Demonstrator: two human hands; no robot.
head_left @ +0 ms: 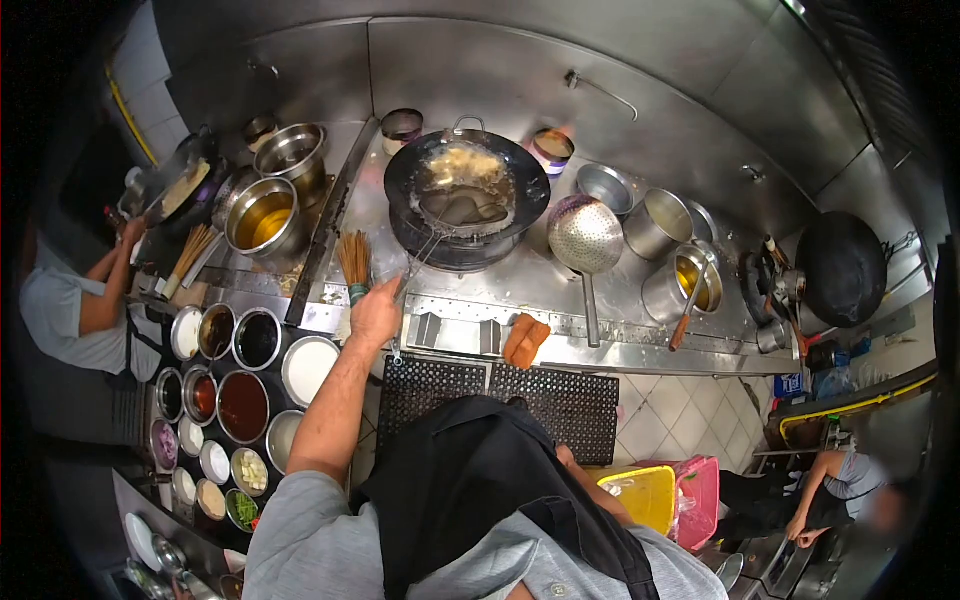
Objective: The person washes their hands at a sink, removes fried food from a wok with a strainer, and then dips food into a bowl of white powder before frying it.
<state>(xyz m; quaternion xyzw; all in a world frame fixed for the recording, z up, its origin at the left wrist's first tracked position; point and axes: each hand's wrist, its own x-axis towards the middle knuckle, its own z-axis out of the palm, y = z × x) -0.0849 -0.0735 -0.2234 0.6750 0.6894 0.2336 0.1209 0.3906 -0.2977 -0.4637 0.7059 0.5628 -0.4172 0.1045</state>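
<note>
In the head view a black wok (400, 185) sits on the burner with bubbling oil and pale frying pieces. A wire skimmer (432, 243) reaches down into the oil, and my left hand (376, 315) is wrapped round its handle. Beside that hand, a bamboo brush (354, 260) stands at the counter edge. My right hand (566, 457) hangs low by the apron, mostly hidden by my body; its fingers cannot be made out. A perforated ladle (585, 235) lies right of the wok, and a folded orange cloth (526, 341) rests on the front edge.
Sauce and ingredient bowls (243, 407) stand at the left. Metal pots (658, 222) and a second wok (842, 268) are at the right. Yellow and pink bins (697, 500) stand near my right side. One co-worker (75, 315) cooks at far left; another (835, 490) is at lower right.
</note>
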